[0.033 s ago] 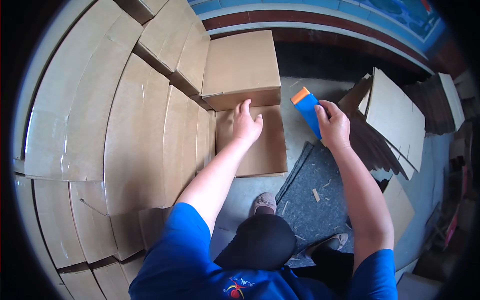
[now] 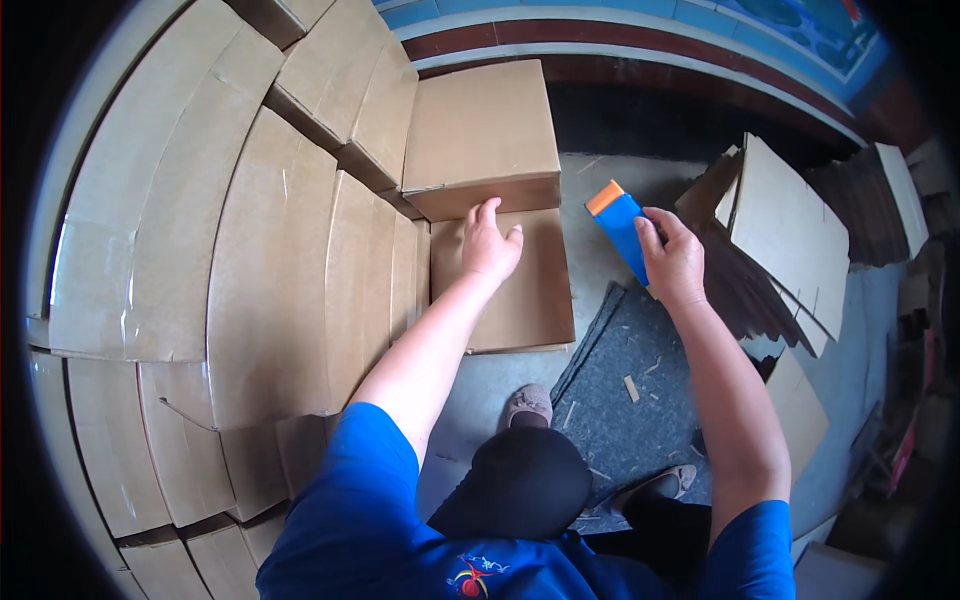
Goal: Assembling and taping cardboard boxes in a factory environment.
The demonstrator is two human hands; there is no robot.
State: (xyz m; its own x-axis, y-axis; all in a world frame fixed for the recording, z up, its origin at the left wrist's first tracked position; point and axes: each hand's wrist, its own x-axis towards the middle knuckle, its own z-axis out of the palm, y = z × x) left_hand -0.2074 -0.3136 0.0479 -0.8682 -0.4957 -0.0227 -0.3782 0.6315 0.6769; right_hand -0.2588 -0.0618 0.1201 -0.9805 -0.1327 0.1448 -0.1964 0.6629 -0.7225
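Observation:
My left hand (image 2: 490,245) is open, thumb apart from the fingers. It is over the nearer cardboard box (image 2: 535,300), with its fingertips at the near side of a taller cardboard box (image 2: 485,125) behind; whether they press on it I cannot tell. My right hand (image 2: 674,260) is closed around a flat blue tool with an orange end (image 2: 622,232), whose exact kind does not show. The tool is raised to the right of the boxes, orange end pointing up and left, touching nothing else.
Stacked cardboard boxes (image 2: 270,260) wall off the left side. Bundles of flattened cardboard (image 2: 790,230) lean at the right. A dark mat (image 2: 640,350) with scattered scraps lies on the floor by my shoes (image 2: 530,400). A tiled wall (image 2: 620,15) closes the far side.
My right hand and the blue tool have shifted slightly right and down. My left hand stays in about the same place over the nearer box.

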